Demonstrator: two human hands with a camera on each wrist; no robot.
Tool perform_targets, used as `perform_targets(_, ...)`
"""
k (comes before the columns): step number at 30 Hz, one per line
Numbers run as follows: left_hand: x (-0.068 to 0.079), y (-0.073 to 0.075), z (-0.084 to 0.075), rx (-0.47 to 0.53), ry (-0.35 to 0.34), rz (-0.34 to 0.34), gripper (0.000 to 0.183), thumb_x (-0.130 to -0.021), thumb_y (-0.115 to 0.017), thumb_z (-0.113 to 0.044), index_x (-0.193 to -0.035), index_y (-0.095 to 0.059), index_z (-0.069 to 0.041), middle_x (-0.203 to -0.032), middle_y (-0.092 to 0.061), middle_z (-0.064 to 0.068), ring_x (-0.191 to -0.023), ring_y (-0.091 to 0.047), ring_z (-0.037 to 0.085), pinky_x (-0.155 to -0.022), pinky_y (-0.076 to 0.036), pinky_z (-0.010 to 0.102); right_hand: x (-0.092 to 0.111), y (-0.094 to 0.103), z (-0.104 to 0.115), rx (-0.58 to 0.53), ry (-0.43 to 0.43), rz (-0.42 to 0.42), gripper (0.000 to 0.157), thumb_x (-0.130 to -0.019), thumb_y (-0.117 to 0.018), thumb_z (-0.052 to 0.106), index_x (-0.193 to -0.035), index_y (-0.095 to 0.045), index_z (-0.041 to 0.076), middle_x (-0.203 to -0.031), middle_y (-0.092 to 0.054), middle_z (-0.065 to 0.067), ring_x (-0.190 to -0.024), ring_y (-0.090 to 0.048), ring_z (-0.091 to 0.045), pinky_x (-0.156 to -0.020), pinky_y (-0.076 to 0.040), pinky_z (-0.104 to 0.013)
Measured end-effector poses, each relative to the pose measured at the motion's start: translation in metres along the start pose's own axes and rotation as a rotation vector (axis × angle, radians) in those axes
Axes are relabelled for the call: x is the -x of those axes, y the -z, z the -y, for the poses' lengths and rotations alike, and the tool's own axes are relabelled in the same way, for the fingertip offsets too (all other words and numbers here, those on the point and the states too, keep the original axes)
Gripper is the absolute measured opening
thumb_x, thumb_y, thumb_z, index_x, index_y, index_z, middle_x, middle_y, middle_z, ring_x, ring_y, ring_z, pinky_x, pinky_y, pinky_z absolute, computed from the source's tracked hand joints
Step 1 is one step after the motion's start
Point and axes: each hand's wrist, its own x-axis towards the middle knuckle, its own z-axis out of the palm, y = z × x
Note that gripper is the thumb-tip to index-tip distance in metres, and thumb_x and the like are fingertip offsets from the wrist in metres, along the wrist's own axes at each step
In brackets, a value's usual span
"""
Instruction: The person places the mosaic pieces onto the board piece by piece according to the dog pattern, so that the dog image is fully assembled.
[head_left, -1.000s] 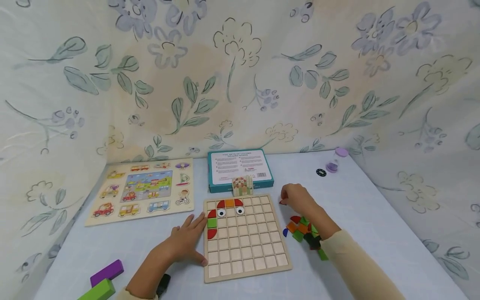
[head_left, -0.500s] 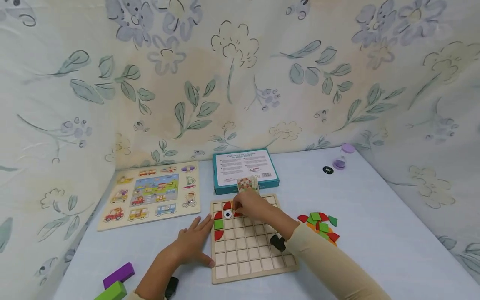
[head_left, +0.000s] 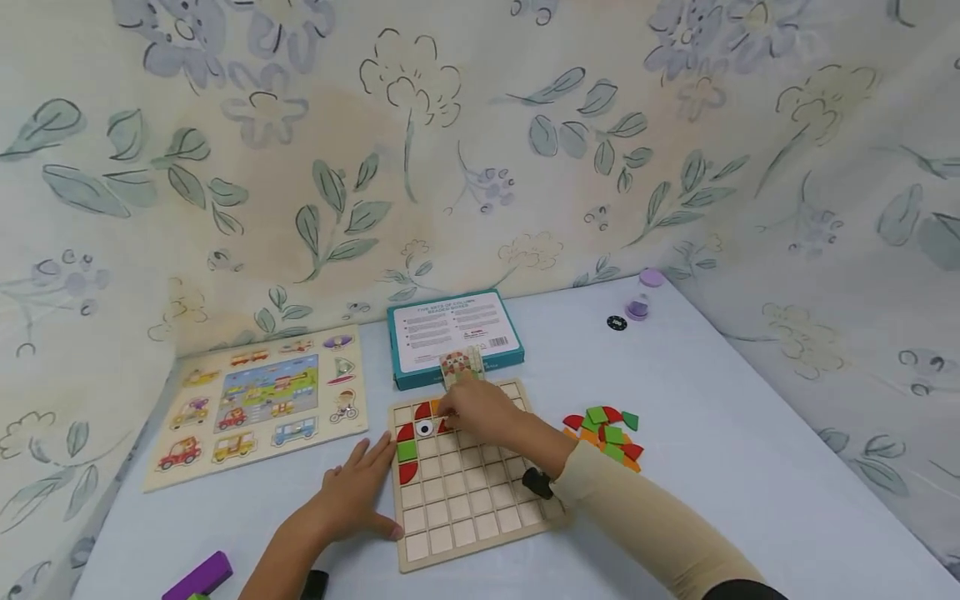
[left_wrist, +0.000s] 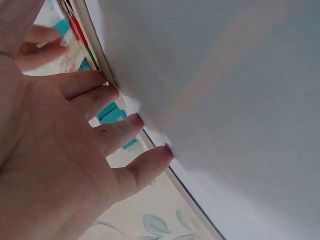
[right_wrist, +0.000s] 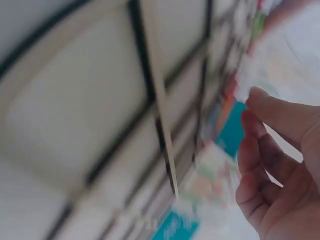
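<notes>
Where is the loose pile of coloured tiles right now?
Head view: the tile pile lies on the table, right of the wooden grid board, beyond the right forearm.

a long beige sleeve (head_left: 645, 521) covers the right arm, a small black wrist device (head_left: 537, 482) at its cuff.

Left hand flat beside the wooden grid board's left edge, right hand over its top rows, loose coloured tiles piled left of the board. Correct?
Not quite: the pile of loose coloured tiles lies to the right of the wooden grid board, not the left, as the head view shows. The rest holds: the left hand lies flat beside the board's left edge and the right hand is over its top rows.
</notes>
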Motion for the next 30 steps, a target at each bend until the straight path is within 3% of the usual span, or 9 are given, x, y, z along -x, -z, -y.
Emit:
perform_targets(4,0.004,0.002,0.005,0.012,0.014,-0.010,0.117,-0.046,-0.083,-0.052,-0.143,-0.028,-0.015,-0.151,-0.019,0.004,-0.136,-0.010,0.036,-0.092,-0.019,0.072,0.025,0.024,-0.028,-0.053,-0.175,0.029,0.013,-0.085,-0.062,0.014,-0.095,-0.070,0.014,-0.092,-0.067,0.004,-0.087,-0.061,-0.013,-0.069,-0.050,-0.025)
perform_targets(9,0.005,0.005,0.006,0.016,0.007,-0.006,0.116,-0.047,-0.082,-0.052,-0.143,-0.028,-0.015,-0.151,-0.019,0.004,-0.137,-0.009,0.035,-0.093,-0.018,0.071,0.071,0.041,-0.074,-0.066,-0.385,0.194,0.015,-0.082,-0.065,0.011,-0.097,-0.068,0.011,-0.092,-0.065,0.001,-0.073,-0.056,-0.012,-0.070,-0.050,-0.031)
perform_targets(11,0.004,0.005,0.005,0.025,0.002,0.002,0.115,-0.048,-0.082,-0.052,-0.143,-0.028,-0.014,-0.151,-0.019,0.004,-0.137,-0.008,0.035,-0.094,-0.017,0.071,0.086,0.040,-0.084,-0.088,-0.412,0.223,0.016,-0.079,-0.068,0.011,-0.095,-0.068,0.012,-0.090,-0.065,0.001,-0.072,-0.054,-0.012,-0.072,-0.050,-0.033)
perform_targets(15,0.003,0.004,0.003,0.035,-0.003,0.014,0.114,-0.048,-0.083,-0.050,-0.142,-0.029,-0.014,-0.151,-0.018,0.004,-0.137,-0.008,0.035,-0.095,-0.015,0.071,0.100,0.033,-0.094,-0.117,-0.410,0.203,0.011,-0.077,-0.071,0.011,-0.087,-0.068,0.014,-0.085,-0.064,0.003,-0.074,-0.054,-0.013,-0.075,-0.050,-0.035)
perform_targets(20,0.002,0.005,0.004,0.040,-0.011,0.016,0.114,-0.049,-0.083,-0.049,-0.143,-0.028,-0.014,-0.151,-0.019,0.003,-0.138,-0.007,0.034,-0.097,-0.015,0.069,0.096,0.030,-0.094,-0.126,-0.415,0.156,0.008,-0.076,-0.071,0.011,-0.078,-0.064,0.014,-0.075,-0.058,0.005,-0.068,-0.050,-0.012,-0.065,-0.048,-0.028)
perform_targets(24,0.001,0.005,0.002,0.041,-0.019,0.019,0.114,-0.049,-0.083,-0.049,-0.143,-0.028,-0.014,-0.151,-0.019,0.003,-0.138,-0.007,0.034,-0.097,-0.015,0.069,0.080,0.029,-0.075,-0.289,-0.402,0.081,0.009,-0.080,-0.069,0.012,-0.078,-0.060,0.015,-0.074,-0.057,0.005,-0.067,-0.053,-0.013,-0.059,-0.046,-0.024)
perform_targets(27,0.001,0.005,0.002,0.040,-0.008,0.019,0.114,-0.049,-0.083,-0.048,-0.143,-0.028,-0.015,-0.151,-0.019,0.003,-0.138,-0.007,0.034,-0.097,-0.015,0.069,0.059,0.022,-0.049,-0.426,-0.309,0.047,0.006,-0.082,-0.066,0.012,-0.081,-0.060,0.014,-0.077,-0.059,0.004,-0.069,-0.056,-0.011,-0.058,-0.047,-0.024)
perform_targets(30,0.002,0.003,0.003,0.046,0.007,0.011,0.114,-0.049,-0.083,-0.049,-0.143,-0.028,-0.015,-0.151,-0.018,0.003,-0.138,-0.007,0.034,-0.097,-0.015,0.069,0.037,0.010,-0.024,-0.426,-0.216,0.061,0.005,-0.082,-0.065,0.012,-0.081,-0.060,0.014,-0.074,-0.059,0.006,-0.068,-0.054,-0.008,-0.058,-0.047,-0.022)
